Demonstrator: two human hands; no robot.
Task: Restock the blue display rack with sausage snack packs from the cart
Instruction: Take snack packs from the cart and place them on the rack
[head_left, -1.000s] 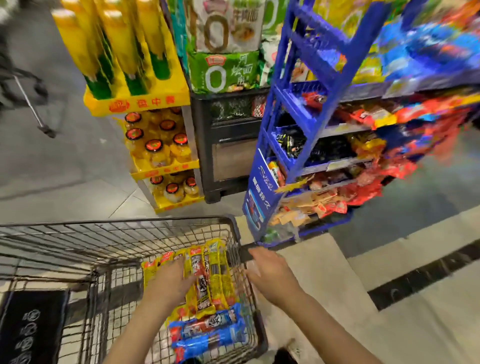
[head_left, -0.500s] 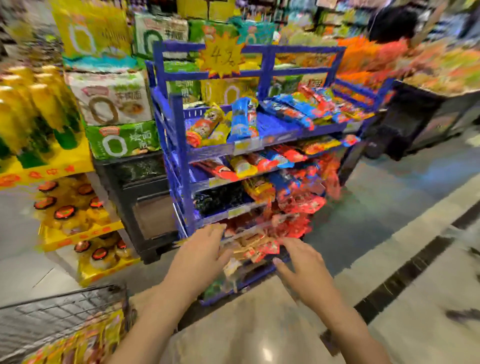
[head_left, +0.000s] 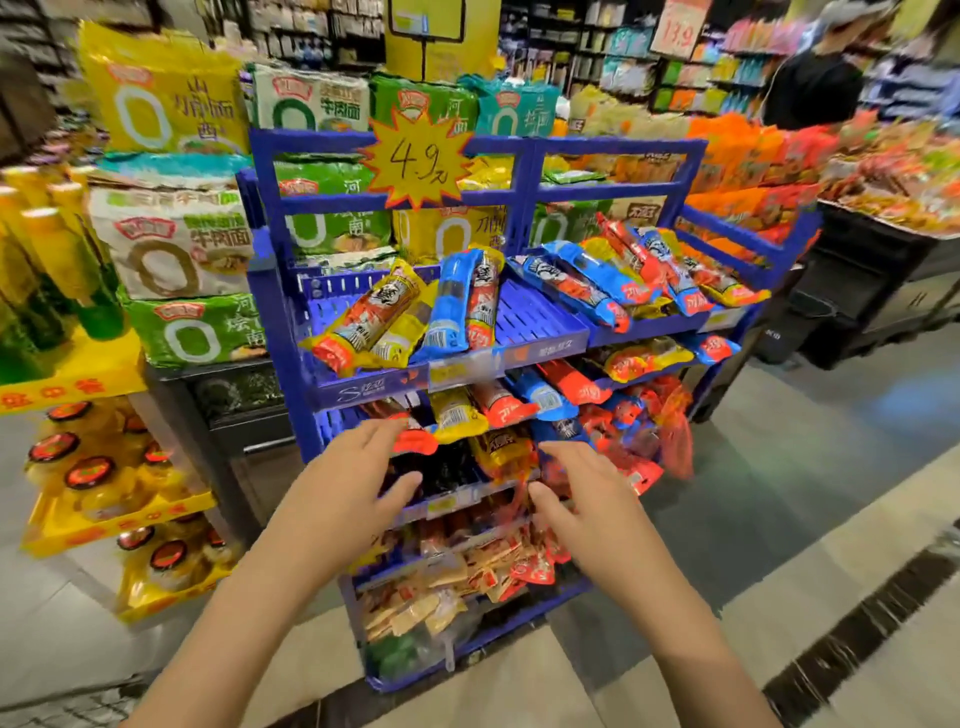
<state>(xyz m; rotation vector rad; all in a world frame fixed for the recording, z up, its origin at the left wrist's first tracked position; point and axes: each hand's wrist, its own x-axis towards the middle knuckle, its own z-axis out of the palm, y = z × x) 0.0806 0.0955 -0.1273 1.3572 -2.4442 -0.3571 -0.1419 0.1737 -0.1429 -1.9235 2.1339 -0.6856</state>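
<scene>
A blue plastic tiered display rack (head_left: 613, 148) is seen in the centre of the head view, with slatted sloping shelves and a yellow star-shaped price card (head_left: 415, 158) fixed to its top rail. On the top shelf, long sausage snack packs in red, yellow and blue film wrappers (head_left: 457, 306) are laid lengthwise, a cluster at the left end and another at the right end, with a bare stretch of blue shelf between them. Further packs of the same kind are held on the second shelf, and darker and red-orange packets are stacked on the lower shelves. The left hand (head_left: 345, 486) is held in front of the second and third shelves, fingers extended and slightly spread, thumb apart, with nothing gripped; whether its fingertips touch the red pack end beside them cannot be told. The right hand (head_left: 582, 493) is held just beside it, fingers relaxed and spread, also holding nothing. Green and yellow noodle bags (head_left: 176, 239) are stacked to the left of and behind the rack. A yellow stand of bottled goods (head_left: 93, 467) is placed at the far left.
</scene>
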